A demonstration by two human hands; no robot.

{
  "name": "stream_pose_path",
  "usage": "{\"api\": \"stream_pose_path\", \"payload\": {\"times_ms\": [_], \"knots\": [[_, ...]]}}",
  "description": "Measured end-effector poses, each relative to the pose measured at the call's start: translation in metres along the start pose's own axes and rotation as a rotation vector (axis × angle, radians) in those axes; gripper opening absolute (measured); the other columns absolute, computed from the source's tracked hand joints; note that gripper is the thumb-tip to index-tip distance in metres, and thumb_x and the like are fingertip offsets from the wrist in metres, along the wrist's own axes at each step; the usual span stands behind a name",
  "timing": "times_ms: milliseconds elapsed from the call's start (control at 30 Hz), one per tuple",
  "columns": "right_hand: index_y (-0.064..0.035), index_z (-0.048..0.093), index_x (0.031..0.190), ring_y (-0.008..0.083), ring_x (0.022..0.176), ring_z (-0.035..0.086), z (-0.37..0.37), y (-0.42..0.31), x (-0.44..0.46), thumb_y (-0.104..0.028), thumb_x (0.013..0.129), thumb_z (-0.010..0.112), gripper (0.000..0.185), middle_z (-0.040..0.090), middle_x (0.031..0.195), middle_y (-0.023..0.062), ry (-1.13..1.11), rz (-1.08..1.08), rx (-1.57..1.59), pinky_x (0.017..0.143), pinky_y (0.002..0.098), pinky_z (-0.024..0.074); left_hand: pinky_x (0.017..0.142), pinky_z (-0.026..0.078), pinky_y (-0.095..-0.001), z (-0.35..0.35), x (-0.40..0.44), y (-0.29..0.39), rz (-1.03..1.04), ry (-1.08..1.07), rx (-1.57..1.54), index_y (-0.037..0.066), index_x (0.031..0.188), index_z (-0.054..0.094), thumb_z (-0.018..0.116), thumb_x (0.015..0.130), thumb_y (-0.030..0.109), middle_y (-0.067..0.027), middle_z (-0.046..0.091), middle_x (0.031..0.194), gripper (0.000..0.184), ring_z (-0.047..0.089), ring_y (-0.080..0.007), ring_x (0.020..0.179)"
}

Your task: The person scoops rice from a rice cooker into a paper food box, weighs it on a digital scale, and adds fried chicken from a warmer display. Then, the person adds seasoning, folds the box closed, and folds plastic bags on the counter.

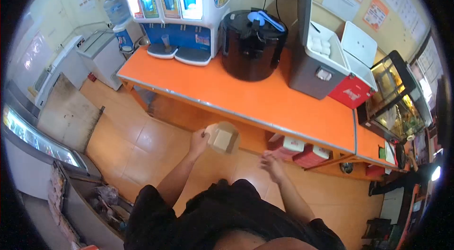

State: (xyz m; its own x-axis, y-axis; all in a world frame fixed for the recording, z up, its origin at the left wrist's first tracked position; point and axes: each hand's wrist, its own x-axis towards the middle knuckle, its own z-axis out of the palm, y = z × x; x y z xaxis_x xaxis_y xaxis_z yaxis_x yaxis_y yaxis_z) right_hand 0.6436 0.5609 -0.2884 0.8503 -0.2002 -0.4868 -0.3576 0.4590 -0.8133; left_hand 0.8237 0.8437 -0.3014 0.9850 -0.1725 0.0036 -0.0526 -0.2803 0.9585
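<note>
My left hand (199,142) is closed on the left edge of a brown paper food box (224,137). The box's flaps stand apart and its inside faces up toward me. My right hand (272,166) is off to the right of the box, fingers apart and holding nothing. Both hands are in front of a long orange table (236,93), lower than its near edge. Below the tabletop, red and white boxes (286,147) sit close beyond my right hand.
On the table stand a drink dispenser (177,13), a black rice cooker (254,51) with a blue scoop (266,20) on its lid, an opened grey cooler (314,68), a red cooler (352,91) and a lit glass display case (395,103). A person's dark-clothed leg (395,182) shows at the right.
</note>
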Motion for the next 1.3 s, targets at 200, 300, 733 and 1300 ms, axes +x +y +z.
{"api": "stream_pose_path", "payload": {"times_ms": [200,300,733,1300], "knots": [[-0.0042,0.054,0.099,0.0115,0.079,0.057,0.008,-0.194,0.164,-0.018,0.098,0.052,0.014,0.058,0.091,0.0048,0.088,-0.669,-0.351,0.068,0.0258,0.0488,0.055,0.048,-0.0378,0.042,0.19,-0.019,0.124,0.103,0.185,-0.002,0.08,0.064,0.056,0.082,0.019,-0.015,0.062,0.065,0.023,0.061,-0.0251,0.054],[-0.0019,0.055,0.11,0.0167,0.09,0.059,0.045,-0.318,0.247,-0.011,0.091,0.06,0.022,0.061,0.098,0.0077,0.187,-1.207,-0.651,0.081,0.0296,0.0484,0.056,0.048,-0.0395,0.053,0.225,-0.007,-0.025,0.06,0.247,-0.002,0.076,0.063,0.055,0.082,0.02,-0.0153,0.06,0.06,0.025,0.061,-0.0291,0.055],[0.0014,0.054,0.111,0.0417,0.084,0.061,0.101,-0.454,0.343,-0.021,0.095,0.053,0.027,0.061,0.086,0.022,0.519,-1.103,-1.021,0.071,0.0466,0.0486,0.105,0.033,-0.0382,0.095,0.3,0.217,0.677,0.104,0.097,0.001,0.142,0.032,0.054,0.094,0.012,-0.0221,0.044,0.136,0.054,0.042,-0.0305,0.128],[0.0003,0.046,0.114,0.0149,0.064,0.053,-0.013,-0.217,0.241,-0.008,0.092,0.051,0.024,0.055,0.075,0.0103,0.137,-0.518,-0.454,0.058,0.0311,0.044,0.091,0.043,-0.0286,0.1,0.412,0.41,0.511,-0.284,0.242,0.005,0.112,0.063,0.066,0.084,0.012,-0.006,0.062,0.111,0.028,0.056,-0.0151,0.106]]}}
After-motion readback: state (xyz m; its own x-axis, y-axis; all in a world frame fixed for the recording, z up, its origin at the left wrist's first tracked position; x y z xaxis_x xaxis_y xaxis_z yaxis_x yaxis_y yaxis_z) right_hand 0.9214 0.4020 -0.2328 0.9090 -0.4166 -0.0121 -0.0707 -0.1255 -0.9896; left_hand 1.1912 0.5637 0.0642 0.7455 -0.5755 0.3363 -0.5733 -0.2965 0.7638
